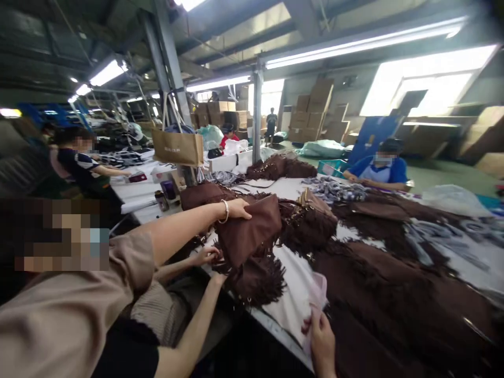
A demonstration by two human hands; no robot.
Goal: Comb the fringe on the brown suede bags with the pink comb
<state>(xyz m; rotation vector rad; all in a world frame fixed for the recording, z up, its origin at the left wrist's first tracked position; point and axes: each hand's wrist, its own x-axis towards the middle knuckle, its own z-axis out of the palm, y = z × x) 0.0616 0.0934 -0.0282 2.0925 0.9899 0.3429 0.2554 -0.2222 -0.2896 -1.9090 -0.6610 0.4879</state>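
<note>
Head view — right hand (321, 338) raised at table edge, fingers pinched on pale pink sheet (315, 302) — left hand unseen.

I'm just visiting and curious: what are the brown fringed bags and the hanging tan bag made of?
The brown bags look like suede or a faux suede: matte, soft-folding, with cut fringe along the edges. Which of the two cannot be told. The tan bag looks like kraft paper: flat stiff sides, crisp edges, dull finish.
</note>
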